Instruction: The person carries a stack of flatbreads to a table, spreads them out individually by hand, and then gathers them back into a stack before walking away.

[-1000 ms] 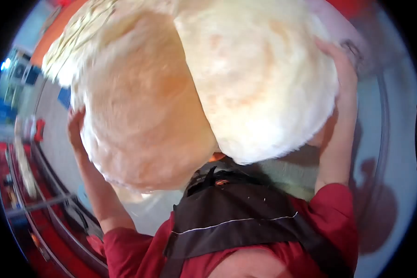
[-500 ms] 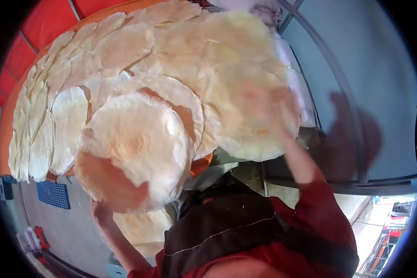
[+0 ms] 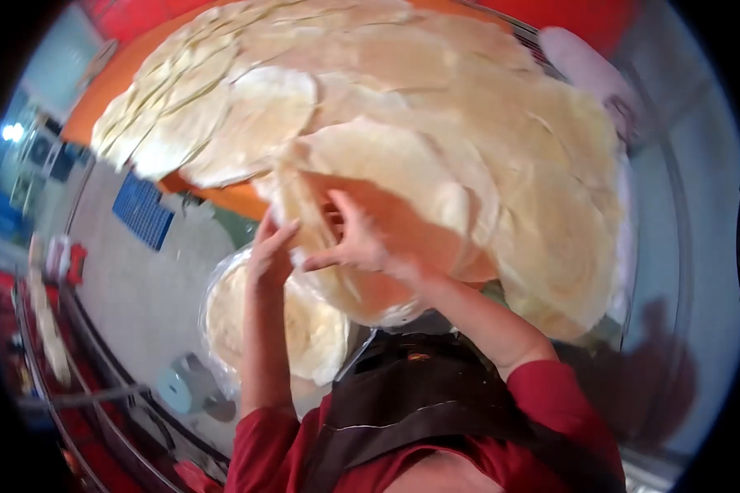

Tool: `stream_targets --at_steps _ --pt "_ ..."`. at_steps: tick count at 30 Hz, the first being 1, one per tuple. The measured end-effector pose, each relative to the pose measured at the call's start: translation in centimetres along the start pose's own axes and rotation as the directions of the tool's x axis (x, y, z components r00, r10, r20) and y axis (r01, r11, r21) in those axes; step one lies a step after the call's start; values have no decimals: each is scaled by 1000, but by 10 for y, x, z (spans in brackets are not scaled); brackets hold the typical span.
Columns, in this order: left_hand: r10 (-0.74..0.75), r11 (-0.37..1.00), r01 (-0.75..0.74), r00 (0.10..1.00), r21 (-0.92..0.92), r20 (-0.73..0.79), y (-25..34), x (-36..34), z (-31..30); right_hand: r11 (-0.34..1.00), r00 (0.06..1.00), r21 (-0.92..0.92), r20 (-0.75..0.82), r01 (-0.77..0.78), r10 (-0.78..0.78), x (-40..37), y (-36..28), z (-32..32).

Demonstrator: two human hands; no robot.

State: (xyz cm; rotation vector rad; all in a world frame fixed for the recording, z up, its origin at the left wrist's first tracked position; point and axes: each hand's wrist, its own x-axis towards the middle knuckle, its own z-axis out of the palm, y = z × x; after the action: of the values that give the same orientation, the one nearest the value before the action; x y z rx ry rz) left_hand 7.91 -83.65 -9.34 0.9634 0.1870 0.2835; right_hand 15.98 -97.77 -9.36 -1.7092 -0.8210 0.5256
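Observation:
A large, thin round flatbread (image 3: 302, 201) hangs tilted between my hands, partly folded and seen nearly edge-on. My left hand (image 3: 273, 251) grips it at its left side, with the fingers closed on the sheet. Close against its right side is my right hand (image 3: 358, 238), thumb and forefinger spread wide apart. Whether the right fingertips press on the bread is hard to make out. Behind and to the right, many overlapping flatbreads (image 3: 534, 181) cover the table. Below my hands, more round flatbread (image 3: 312, 333) lies in a clear plastic bag (image 3: 214, 287).
The orange tabletop (image 3: 99, 115) shows at its left edge. A rolled pale cloth (image 3: 580, 62) rests at the back right. On the floor side are a blue grid mat (image 3: 142, 209) and a light-blue cylinder (image 3: 185, 384). A grey panel (image 3: 682, 205) stands on the right.
My right hand has come left from the breads on the right to the held one. That bread has turned from face-up to nearly edge-on. The view has swung left.

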Motion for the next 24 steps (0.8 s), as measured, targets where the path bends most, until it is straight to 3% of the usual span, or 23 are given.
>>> stream_targets --at_steps 4,7,10,13,16,19,22,24 --pt "-22 996 19 999 -92 -34 4 -4 8 976 993 194 82 -100 86 1 -10 -16" --pt "-48 990 49 999 -131 9 10 -5 13 986 991 134 103 -96 82 3 -2 -19" --pt "20 1000 -20 1000 -19 -13 9 -4 17 986 995 166 95 -31 16 2 -4 -16" --pt "42 990 -38 999 136 -26 9 -4 19 998 994 56 107 -23 17 2 -7 -16" --pt "14 998 -12 999 56 -36 11 -5 19 988 998 148 67 -33 23 4 1 -14" --pt "-15 1000 14 997 -15 -70 10 -7 17 938 987 334 157 -93 42 7 1 -20" --pt "-35 999 32 992 -30 -118 -1 -10 -1 988 986 -20 61 154 -152 -10 -8 -6" --pt "-79 997 83 967 6 -243 1 -18 7 951 976 -225 -11 211 -219 -15 -2 13"
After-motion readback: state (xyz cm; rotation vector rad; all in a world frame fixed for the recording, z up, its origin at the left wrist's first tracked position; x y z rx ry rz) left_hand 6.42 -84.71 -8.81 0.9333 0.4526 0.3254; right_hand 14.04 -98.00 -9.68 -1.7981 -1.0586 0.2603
